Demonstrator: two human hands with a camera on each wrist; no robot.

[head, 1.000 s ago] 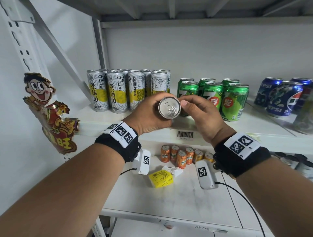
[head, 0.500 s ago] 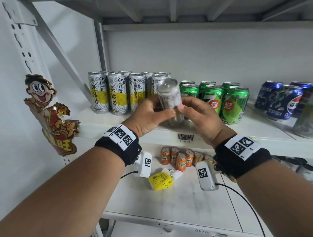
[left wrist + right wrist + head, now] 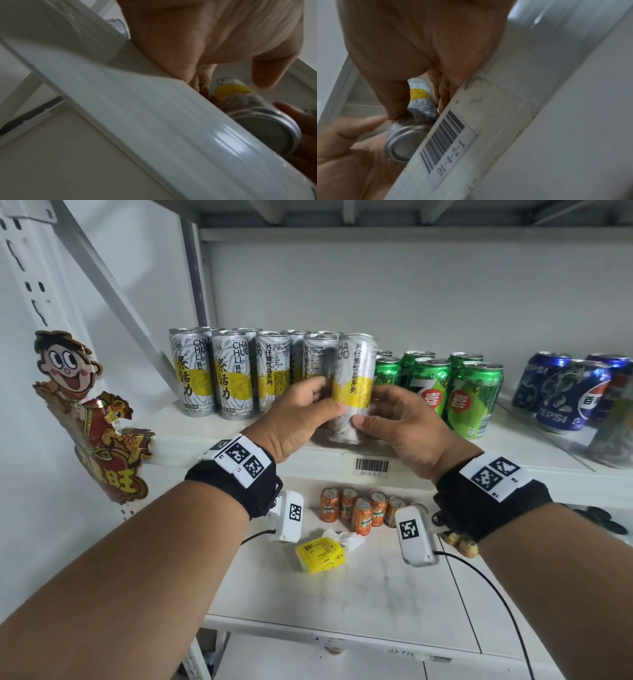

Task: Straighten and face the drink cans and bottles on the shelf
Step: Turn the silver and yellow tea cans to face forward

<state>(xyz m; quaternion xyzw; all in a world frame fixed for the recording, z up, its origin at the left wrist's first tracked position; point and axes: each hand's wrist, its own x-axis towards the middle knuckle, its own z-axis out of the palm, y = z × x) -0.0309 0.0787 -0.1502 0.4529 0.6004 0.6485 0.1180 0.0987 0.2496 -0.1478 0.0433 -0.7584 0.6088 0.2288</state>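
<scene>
White metal shelving unit (image 3: 513, 455), matte, scuffed. Plain white back wall (image 3: 411, 296) across upper frame, evenly lit. Slotted upright (image 3: 24, 268) at upper left; diagonal brace (image 3: 113, 299) beside it. Cartoon figure sticker (image 3: 89, 412) at left edge. Barcode label (image 3: 372, 466) at centre. Lower shelf board (image 3: 359, 604) below.

Cans in groups along the shelf (image 3: 534, 455)

Tea cans (image 3: 212, 371) stand left, 7-Up cans (image 3: 459, 392) middle, Pepsi cans (image 3: 565, 392) right; Mirinda cans (image 3: 359, 511) on the shelf below.
</scene>
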